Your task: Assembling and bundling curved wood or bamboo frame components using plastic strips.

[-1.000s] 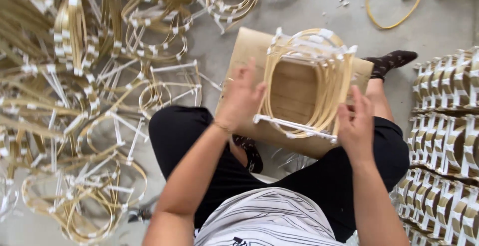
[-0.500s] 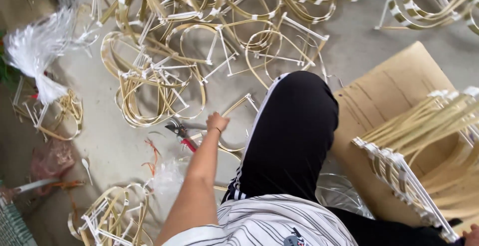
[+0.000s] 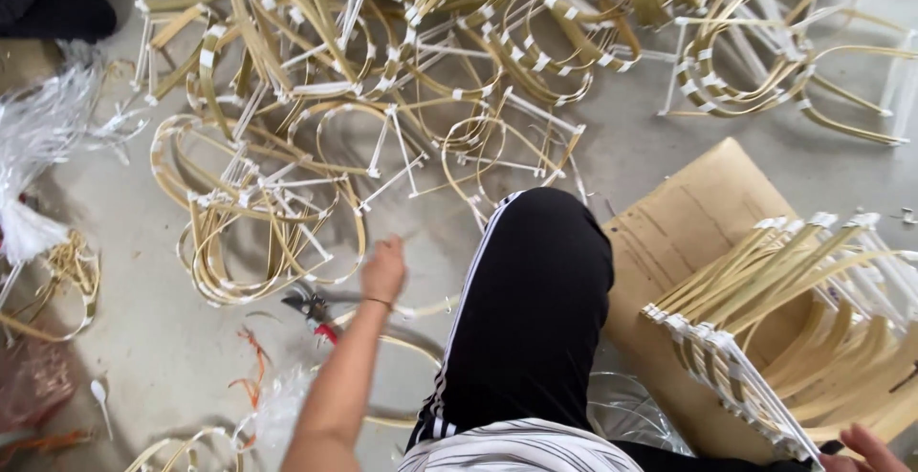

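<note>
Two hands: the left hand [image 3: 382, 269] is reaching down to the grey concrete floor [image 3: 143, 338], fingers curled together, seemingly pinching a thin pale strip, though I cannot tell for sure
Right hand: the right hand [image 3: 865, 448] is showing only fingertips at the frame's lower edge, touching the bundle's white-bound end; its grip cannot be told
Bundle: the curved bamboo-strip frame tied with white bands [image 3: 794, 309] is lying tilted on a brown cardboard sheet [image 3: 688, 223] beside the black-trousered knee [image 3: 535, 290], likely kept close for working
Cutters: the red-handled pliers [image 3: 311, 311] are lying just beside the left hand, within easy reach
Heap: many finished tan bamboo hoops [image 3: 402, 61] are piling up well ahead
</note>
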